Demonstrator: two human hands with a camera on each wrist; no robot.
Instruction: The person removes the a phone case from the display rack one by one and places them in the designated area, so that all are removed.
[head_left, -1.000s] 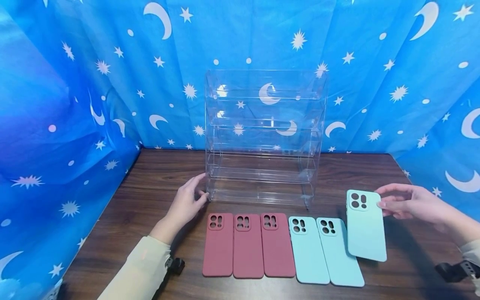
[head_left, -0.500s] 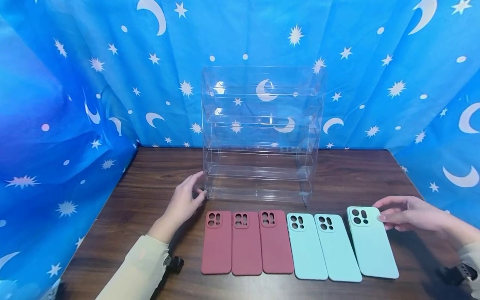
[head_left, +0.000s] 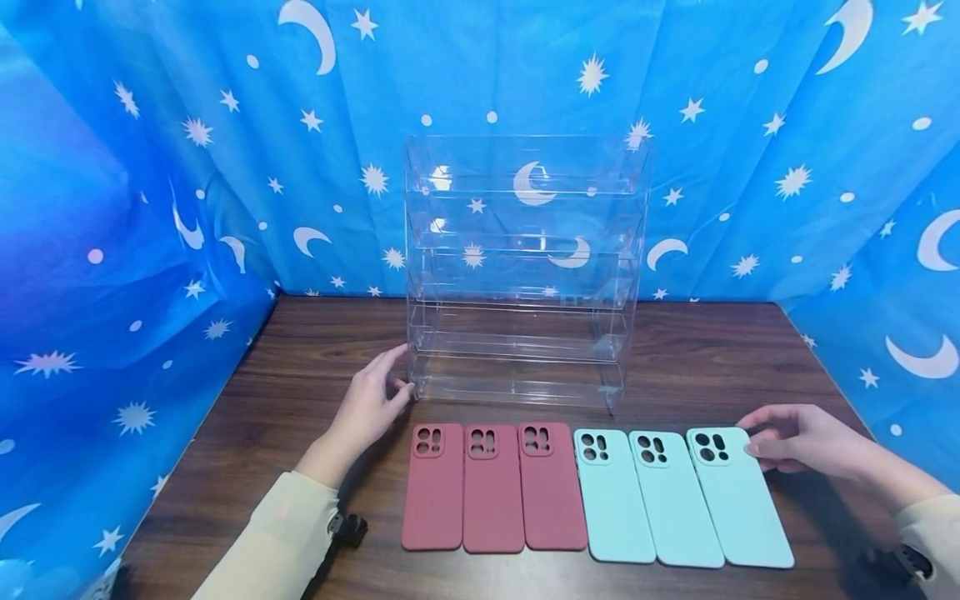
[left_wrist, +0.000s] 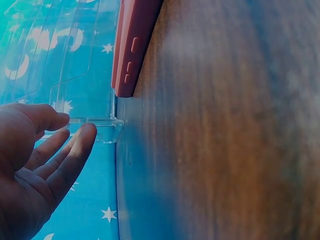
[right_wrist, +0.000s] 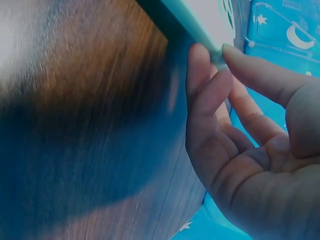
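In the head view my right hand (head_left: 813,442) pinches the top right corner of the outermost mint phone case (head_left: 742,508), which lies at the right end of the row. The right wrist view has thumb and fingertips at the corner of that mint case (right_wrist: 197,22). Beside it are two more mint cases (head_left: 618,508), then three dark red cases (head_left: 555,500), all with camera cutouts at the far end. My left hand (head_left: 369,400) holds the lower left edge of a clear tiered display rack (head_left: 517,390); in the left wrist view its panel edge (left_wrist: 102,121) runs between thumb and fingers.
The rack stands upright behind the row on a dark wooden table (head_left: 300,333). A blue curtain with moons and stars (head_left: 480,67) hangs behind and along both sides. Each wrist wears a small black camera, such as the left one (head_left: 348,530).
My right hand has lowered the third mint case from above the table and brought it against the end of the row. The left hand stays at the rack.
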